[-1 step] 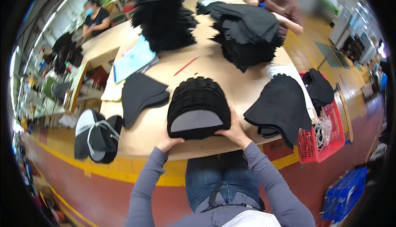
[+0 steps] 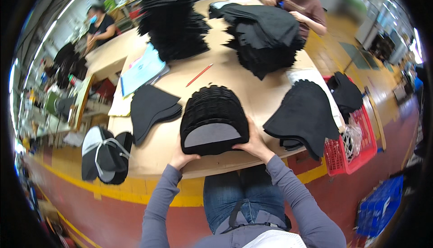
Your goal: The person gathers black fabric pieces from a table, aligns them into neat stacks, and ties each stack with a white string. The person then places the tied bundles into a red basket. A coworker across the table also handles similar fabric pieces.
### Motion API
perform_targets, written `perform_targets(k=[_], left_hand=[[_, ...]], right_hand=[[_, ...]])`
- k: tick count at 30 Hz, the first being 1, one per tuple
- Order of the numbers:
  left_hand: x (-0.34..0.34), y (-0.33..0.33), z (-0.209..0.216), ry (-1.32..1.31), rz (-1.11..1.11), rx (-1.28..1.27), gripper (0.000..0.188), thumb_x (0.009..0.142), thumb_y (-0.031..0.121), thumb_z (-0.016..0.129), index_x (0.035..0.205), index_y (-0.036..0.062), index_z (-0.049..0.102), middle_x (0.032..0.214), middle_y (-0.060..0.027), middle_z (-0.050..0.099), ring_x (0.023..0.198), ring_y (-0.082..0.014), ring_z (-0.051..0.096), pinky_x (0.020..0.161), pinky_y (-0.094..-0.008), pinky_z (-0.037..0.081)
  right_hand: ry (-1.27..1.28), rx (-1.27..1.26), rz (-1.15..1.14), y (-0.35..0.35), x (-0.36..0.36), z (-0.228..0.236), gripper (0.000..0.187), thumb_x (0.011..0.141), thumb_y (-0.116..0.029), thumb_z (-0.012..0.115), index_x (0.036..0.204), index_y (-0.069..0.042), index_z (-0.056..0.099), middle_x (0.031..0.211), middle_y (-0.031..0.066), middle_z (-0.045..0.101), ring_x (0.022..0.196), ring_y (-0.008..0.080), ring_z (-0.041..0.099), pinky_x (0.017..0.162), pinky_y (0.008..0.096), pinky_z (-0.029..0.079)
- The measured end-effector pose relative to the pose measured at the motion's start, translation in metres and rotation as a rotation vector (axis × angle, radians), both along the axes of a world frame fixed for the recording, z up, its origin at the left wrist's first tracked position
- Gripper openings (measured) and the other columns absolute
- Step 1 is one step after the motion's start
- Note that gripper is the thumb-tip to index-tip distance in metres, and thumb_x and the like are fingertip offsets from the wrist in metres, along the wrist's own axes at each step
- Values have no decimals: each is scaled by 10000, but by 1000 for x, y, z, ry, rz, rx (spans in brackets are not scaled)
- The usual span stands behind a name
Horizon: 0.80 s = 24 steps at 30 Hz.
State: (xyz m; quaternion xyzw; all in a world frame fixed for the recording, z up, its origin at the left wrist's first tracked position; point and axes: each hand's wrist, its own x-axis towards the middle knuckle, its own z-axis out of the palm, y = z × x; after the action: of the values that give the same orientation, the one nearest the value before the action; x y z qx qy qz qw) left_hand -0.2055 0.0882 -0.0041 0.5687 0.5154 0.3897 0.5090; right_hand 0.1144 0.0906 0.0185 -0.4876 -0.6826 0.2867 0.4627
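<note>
The stack of black curved pieces sits on the counter, near your edge. Your left hand and right hand grasp its sides in a two-handed grip. Black panels flank it; a red pencil lies beyond.

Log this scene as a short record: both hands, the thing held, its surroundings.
Left hand: against the left side of the black stack
Right hand: against its right side
Stack detail: rounded, notched far edge; grey half-round patch facing the person
Place: near edge of the tan table
Left of stack: curved black pieces
Right of stack: larger black pieces, red basket
Beyond stack: red pencil
</note>
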Motion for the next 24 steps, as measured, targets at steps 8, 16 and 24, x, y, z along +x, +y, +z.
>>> perform_targets(k=[8, 16, 24], left_hand=[[-14, -13, -51, 119, -51, 33, 1138, 512, 49, 917, 1462, 24, 291, 1419, -159, 421, 1315, -289, 421, 1118, -401, 353], [-77, 2, -114, -89, -27, -190, 460, 767, 65, 696, 1218, 17, 615, 1152, -82, 651, 1080, -233, 608, 960, -351, 486], [43, -19, 68, -548, 27, -876, 522, 967, 352, 594, 1317, -29, 520, 1272, -171, 616, 1113, -290, 632, 957, -389, 523]], right_hand=[[1, -57, 179, -27, 24, 3, 1115, 608, -288, 922, 1463, -10, 261, 1391, 234, 440, 1304, 374, 437, 1096, 418, 353], [-67, 37, -3, -37, 17, -5, 1043, 584, -404, 909, 1401, -21, 384, 1341, 219, 515, 1252, 376, 502, 1054, 439, 404], [-24, -788, -50, -37, 30, 44, 809, 846, -699, 541, 1102, 60, 655, 958, 251, 702, 956, 384, 684, 860, 436, 519]])
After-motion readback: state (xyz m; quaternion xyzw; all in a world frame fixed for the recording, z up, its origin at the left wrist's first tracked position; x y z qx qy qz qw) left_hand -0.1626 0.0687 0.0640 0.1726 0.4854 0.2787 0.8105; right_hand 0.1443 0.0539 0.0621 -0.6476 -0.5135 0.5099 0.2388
